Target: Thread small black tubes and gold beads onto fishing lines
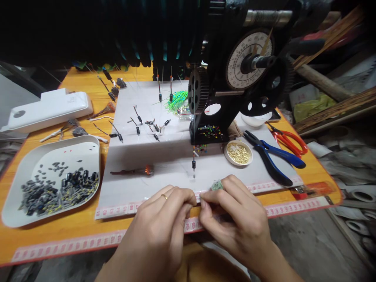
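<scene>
On the wooden bench [79, 227], I see the left hand [164, 219] pinched together, on what I cannot tell; the right hand [237, 211], also pinched, holds a green scrap [216, 185] in curled fingers. At twelve o'clock hangs a black cylinder [193, 164].

The head camera (fairly near) looks forward, down over the table [79, 224].

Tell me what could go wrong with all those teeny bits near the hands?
A black piece hangs on a thin line in front of the left hand and right hand, so either might snag it. The little bowl of gold bits is near the right hand, so a bump could spill them. The pale tray of loose bits sits by the left edge of the table; a knock might scatter them.
</scene>
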{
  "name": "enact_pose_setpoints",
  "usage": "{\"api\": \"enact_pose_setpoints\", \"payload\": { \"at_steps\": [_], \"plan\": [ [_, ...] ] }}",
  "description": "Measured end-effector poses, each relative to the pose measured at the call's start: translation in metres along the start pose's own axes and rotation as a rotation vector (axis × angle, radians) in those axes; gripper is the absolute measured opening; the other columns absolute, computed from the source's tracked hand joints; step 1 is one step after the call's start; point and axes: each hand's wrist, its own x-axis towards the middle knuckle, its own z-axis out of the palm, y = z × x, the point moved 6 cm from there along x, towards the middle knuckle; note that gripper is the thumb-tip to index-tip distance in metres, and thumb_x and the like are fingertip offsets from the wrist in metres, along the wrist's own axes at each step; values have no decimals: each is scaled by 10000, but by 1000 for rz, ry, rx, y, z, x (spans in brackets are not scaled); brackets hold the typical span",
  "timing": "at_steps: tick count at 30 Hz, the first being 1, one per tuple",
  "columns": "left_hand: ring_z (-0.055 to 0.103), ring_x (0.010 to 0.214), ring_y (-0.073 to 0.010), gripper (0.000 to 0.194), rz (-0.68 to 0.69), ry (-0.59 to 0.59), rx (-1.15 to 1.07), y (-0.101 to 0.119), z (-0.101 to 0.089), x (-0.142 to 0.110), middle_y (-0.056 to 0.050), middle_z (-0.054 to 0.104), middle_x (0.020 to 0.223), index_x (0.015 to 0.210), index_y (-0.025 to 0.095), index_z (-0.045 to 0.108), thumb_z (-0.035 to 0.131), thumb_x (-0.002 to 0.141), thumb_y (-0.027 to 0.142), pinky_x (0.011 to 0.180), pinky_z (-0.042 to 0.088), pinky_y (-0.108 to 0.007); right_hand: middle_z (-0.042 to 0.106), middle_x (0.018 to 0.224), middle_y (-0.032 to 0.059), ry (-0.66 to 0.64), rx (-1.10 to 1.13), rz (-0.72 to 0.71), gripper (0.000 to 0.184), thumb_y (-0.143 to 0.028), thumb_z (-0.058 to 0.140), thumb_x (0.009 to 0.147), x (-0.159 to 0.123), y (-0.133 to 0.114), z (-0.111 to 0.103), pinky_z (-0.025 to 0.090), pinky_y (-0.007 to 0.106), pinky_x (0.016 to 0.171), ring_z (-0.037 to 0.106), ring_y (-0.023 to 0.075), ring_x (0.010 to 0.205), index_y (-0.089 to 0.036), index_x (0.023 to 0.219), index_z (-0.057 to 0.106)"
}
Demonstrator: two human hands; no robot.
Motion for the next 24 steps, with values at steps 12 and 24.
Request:
{"api": "enact_pose_setpoints", "payload": {
  "at_steps": [12, 24],
  "plan": [
    [606, 735, -98, 168, -172, 61, -406, -3, -5, -8, 18, 596, 863, 964, 251, 550, 478, 997, 103, 708, 475, -200, 453, 686, -7, 26, 61, -20, 161, -10, 569, 851, 1, -5, -5, 357, 274, 607, 451, 143, 675, -151, 780, 598],
    [459, 625, -95, 194, -149, 205, -1027, 2, 9, -36, 50, 439, 679, 1138, 283, 609, 451, 1047, 218, 650, 385, -235, 461, 628, -1, 193, -182, -258, 176, -14, 640, 819, -18, -45, -22, 280, 335, 610, 379, 177, 661, -174, 751, 612]
  ]
}}
